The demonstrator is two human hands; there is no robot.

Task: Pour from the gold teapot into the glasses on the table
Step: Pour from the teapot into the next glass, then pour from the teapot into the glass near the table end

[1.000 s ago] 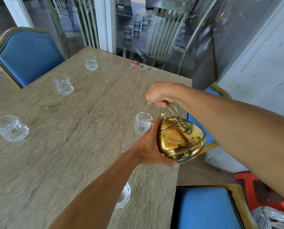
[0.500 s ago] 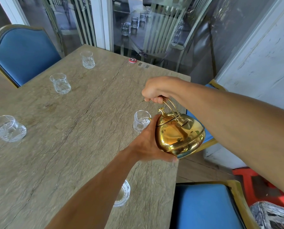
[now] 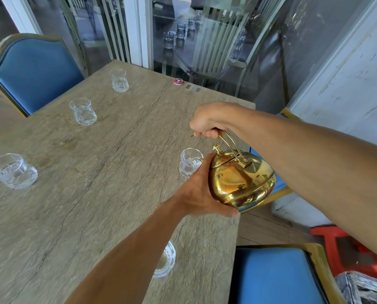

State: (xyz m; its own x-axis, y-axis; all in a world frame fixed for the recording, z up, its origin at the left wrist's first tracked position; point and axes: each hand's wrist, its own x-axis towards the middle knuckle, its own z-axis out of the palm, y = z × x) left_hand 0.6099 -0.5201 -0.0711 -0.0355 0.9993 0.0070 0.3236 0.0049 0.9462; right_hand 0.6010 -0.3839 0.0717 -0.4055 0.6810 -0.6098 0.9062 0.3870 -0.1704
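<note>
Little was altered across the second. The gold teapot (image 3: 241, 178) was brought slightly nearer to the glass (image 3: 190, 162) at the right edge of the surface (image 3: 91, 194), and its lid knob (image 3: 216, 148) was raised a little, so that the tilt toward that glass was eased somewhat. The left hand (image 3: 201, 194) was shifted with the pot, its fingertips drawn up closer to the glass rim. The right hand (image 3: 209, 121) on the handle (image 3: 231, 142) was moved slightly leftward in step. The view itself was turned a little, so the far glasses (image 3: 119, 81) and the blue chair (image 3: 34, 71) were carried marginally toward the left of the frame.
</note>
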